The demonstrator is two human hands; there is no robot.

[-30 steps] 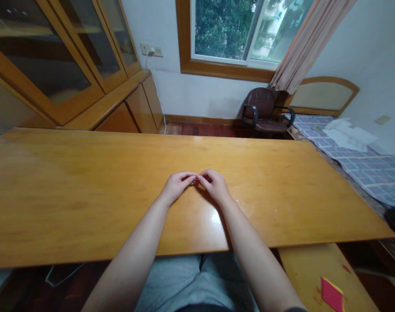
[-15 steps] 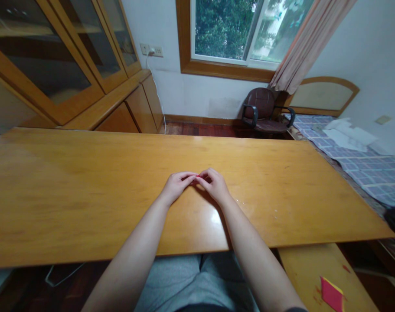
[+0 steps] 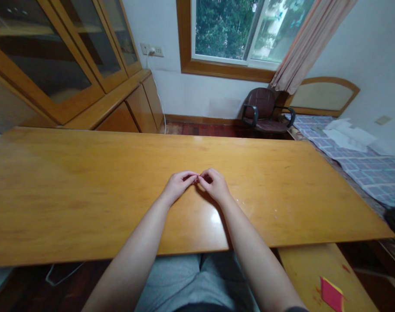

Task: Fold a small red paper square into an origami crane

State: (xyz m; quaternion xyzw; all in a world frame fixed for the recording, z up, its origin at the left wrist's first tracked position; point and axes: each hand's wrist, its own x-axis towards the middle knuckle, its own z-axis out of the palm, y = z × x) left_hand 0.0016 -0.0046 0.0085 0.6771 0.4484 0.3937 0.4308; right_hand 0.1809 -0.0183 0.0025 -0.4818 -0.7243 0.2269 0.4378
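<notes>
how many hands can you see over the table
2: the left hand and, to its right, the right hand, fingertips close together near the table's middle. No other hand shows.

The bare left forearm slants from seven o'clock toward one, the bare right forearm from five toward eleven. The left hand points to two o'clock, the right hand to ten, thumbs and forefingers pinched.
</notes>
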